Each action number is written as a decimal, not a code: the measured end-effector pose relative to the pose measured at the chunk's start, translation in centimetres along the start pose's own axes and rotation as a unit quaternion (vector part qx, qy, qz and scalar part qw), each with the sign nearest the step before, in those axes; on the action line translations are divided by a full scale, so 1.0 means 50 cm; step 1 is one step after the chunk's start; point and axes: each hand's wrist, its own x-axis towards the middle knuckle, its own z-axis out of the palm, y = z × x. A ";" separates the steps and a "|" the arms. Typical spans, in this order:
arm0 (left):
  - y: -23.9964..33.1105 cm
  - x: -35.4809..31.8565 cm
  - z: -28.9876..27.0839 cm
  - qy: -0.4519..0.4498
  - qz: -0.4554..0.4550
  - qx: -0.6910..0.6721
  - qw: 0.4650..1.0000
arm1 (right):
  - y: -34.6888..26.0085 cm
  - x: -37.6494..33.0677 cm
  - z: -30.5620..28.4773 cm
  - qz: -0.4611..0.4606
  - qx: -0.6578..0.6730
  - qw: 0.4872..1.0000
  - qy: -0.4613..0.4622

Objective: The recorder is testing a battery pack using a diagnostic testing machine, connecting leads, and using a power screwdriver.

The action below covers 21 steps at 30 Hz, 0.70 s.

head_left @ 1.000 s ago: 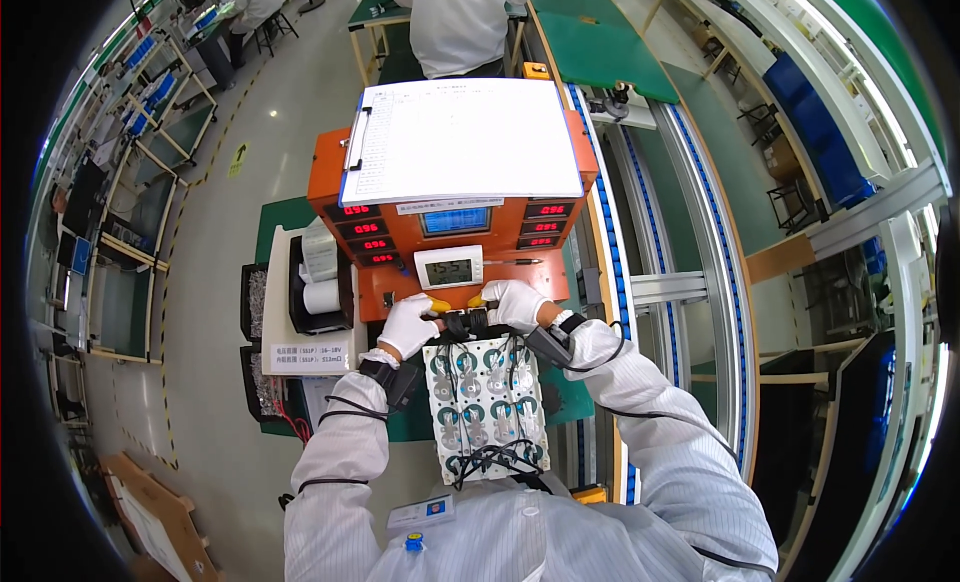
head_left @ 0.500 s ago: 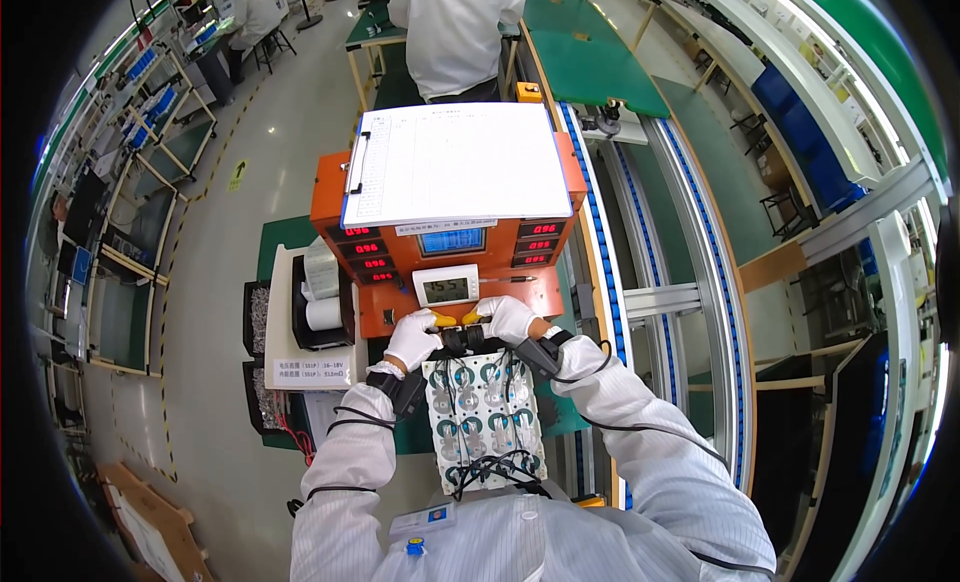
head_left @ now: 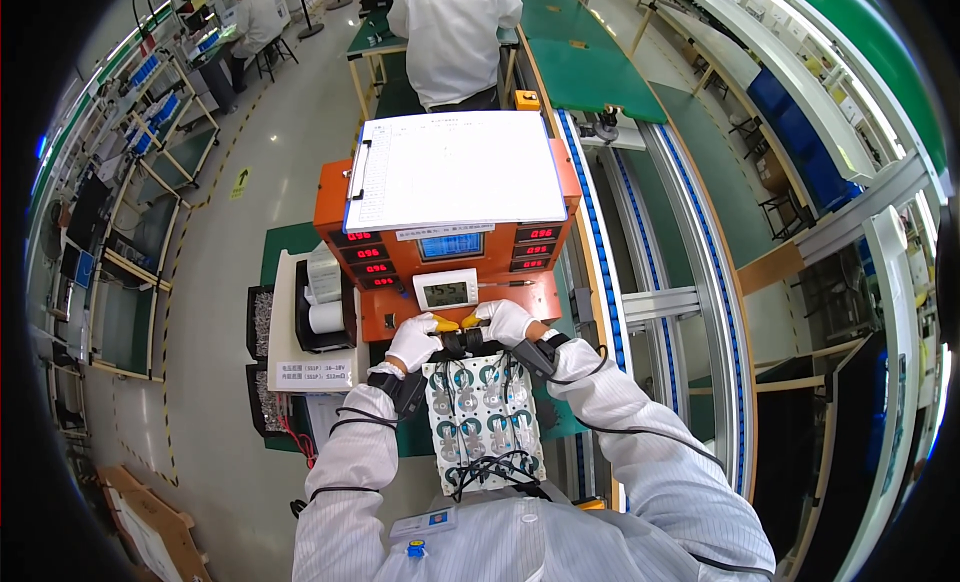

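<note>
A factory hall is spreading out under the camera: a pale grey floor [head_left: 215, 282] with yellow dashed lines, racks of shelves along the far left, and a long conveyor line [head_left: 690, 222] with green mats running away on the right. Ahead of both hands, a person in a white coat [head_left: 450, 37] is standing with their back turned at another green bench.

The green tabletop [head_left: 285, 244] is carrying an orange test unit [head_left: 440, 272] directly beyond the hands, its sloped face showing red digit displays and a small blue screen. A clipboard with a white sheet [head_left: 455, 170] is lying on top of it, and a small white meter [head_left: 446, 292] is sitting just past the fingertips. Out to the left of the left hand, a white label printer with a paper roll [head_left: 322, 307] is resting (trays of small metal parts beside it).

The left hand [head_left: 413, 342], in a white glove, is clenching around a yellow-and-black clip at the far edge of the battery pack [head_left: 484, 420]. The right hand [head_left: 503, 322], also gloved, is gripping a matching clip just beside it. The pack, a white block of round cells with black wires, is lying between the forearms, stretching from the hands back toward the body.
</note>
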 end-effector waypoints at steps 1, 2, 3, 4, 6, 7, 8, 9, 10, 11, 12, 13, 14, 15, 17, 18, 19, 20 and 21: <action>-0.001 0.001 0.000 0.003 0.015 -0.008 1.000 | 0.000 0.000 0.001 -0.003 -0.001 1.000 0.003; -0.001 0.001 -0.001 0.000 0.009 -0.014 1.000 | 0.000 0.000 0.001 -0.004 0.001 1.000 0.002; 0.000 0.002 -0.002 -0.007 -0.009 -0.010 1.000 | 0.000 -0.001 0.002 0.002 0.004 1.000 -0.001; 0.000 0.004 -0.004 -0.003 0.003 -0.020 1.000 | -0.002 -0.002 0.003 -0.005 0.003 1.000 0.002; 0.003 0.006 -0.007 -0.034 -0.024 -0.002 0.999 | -0.005 -0.004 0.004 -0.001 0.004 1.000 0.006; 0.004 0.007 -0.008 -0.034 -0.024 -0.002 0.999 | -0.007 -0.005 0.004 -0.007 0.008 1.000 0.010; 0.007 0.007 -0.010 -0.039 -0.026 -0.012 0.999 | -0.009 -0.006 0.004 -0.002 0.030 0.999 0.011; 0.009 0.007 -0.011 -0.043 -0.031 -0.013 0.999 | -0.011 -0.006 0.004 0.006 0.056 0.998 0.008; 0.012 0.008 -0.012 -0.043 -0.029 -0.021 0.998 | -0.012 -0.007 0.004 0.003 0.053 0.999 0.012; 0.016 0.008 -0.014 -0.037 -0.025 -0.025 0.999 | -0.013 -0.006 0.004 0.007 0.052 0.999 0.010; 0.021 0.007 -0.015 -0.040 -0.042 -0.020 0.998 | -0.013 -0.006 0.004 0.011 0.056 0.998 0.007; 0.025 0.006 -0.017 -0.031 -0.021 -0.029 0.999 | -0.012 -0.005 0.004 0.012 0.052 0.999 0.009; 0.030 0.004 -0.019 -0.029 -0.021 -0.021 0.999 | -0.010 -0.004 0.004 0.008 0.039 0.999 0.010; 0.036 0.002 -0.021 -0.022 -0.020 -0.009 1.000 | -0.008 -0.003 0.005 0.019 0.027 0.999 0.006; 0.045 -0.001 -0.023 -0.017 0.005 -0.020 1.000 | -0.003 -0.002 0.006 -0.001 0.017 1.000 0.013; 0.048 0.000 -0.023 -0.010 0.022 -0.023 0.999 | -0.001 -0.002 0.007 0.000 -0.001 1.000 0.009; 0.050 -0.001 -0.024 -0.005 0.037 0.013 0.999 | 0.001 -0.002 0.007 -0.004 0.005 1.000 0.014; 0.051 -0.001 -0.024 -0.005 0.038 0.011 0.999 | 0.003 -0.001 0.008 -0.006 -0.001 1.000 0.018; 0.051 0.000 -0.024 -0.008 0.028 0.003 1.000 | 0.003 -0.001 0.009 0.005 -0.012 1.000 0.017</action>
